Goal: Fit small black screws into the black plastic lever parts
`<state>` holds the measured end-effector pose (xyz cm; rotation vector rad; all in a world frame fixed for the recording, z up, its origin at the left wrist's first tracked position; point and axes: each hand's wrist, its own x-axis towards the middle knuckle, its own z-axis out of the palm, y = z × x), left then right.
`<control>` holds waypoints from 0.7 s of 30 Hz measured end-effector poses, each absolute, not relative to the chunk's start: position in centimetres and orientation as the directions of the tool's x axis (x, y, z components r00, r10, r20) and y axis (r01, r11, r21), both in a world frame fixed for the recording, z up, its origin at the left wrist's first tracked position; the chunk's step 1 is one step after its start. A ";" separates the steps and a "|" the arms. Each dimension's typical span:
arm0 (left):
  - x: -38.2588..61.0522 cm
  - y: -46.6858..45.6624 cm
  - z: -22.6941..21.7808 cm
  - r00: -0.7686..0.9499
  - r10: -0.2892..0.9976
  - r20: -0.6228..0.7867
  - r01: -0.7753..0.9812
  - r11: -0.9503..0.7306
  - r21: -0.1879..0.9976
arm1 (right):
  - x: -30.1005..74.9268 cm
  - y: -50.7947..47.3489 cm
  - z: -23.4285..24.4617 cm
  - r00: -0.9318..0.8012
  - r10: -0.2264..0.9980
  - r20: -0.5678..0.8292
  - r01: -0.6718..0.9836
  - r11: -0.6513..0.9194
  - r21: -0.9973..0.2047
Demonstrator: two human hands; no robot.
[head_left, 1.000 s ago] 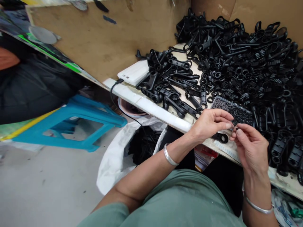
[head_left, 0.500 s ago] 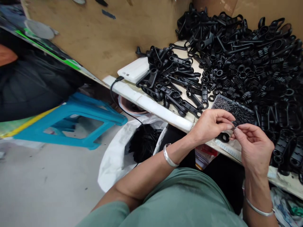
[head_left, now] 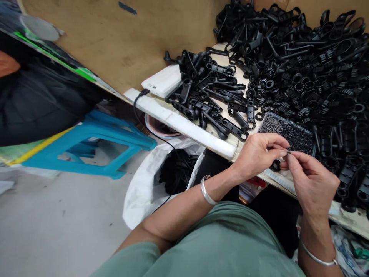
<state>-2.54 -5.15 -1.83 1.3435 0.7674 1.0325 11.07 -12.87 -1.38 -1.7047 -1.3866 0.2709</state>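
Now the right hand (head_left: 313, 181) pinches a tiny dark piece (head_left: 288, 152) near the box (head_left: 291, 123); the left hand (head_left: 253, 156) has closed in to meet it, its grip unclear, so both apparently work it.

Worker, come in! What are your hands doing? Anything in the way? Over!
Right hand: fingers pinching a tiny dark piece. Left hand: fingers right beside it. Box of small dark bits just beyond. Hands partly hide a black ring.
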 end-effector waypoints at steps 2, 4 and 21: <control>-2.5 -5.2 -1.9 0.377 0.915 0.140 -0.132 -0.096 0.987 | 11.4 -12.7 -1.2 0.281 0.878 0.388 0.751 0.050 -0.658; -2.4 -5.2 -2.0 0.374 0.915 0.153 -0.123 -0.115 0.986 | 11.5 -12.5 -1.1 0.215 0.884 0.415 0.809 0.077 -0.583; -6.2 -6.6 -3.7 0.711 0.651 0.267 0.450 -0.712 0.538 | 13.6 -14.7 -2.6 0.052 0.927 0.371 0.884 0.130 -0.449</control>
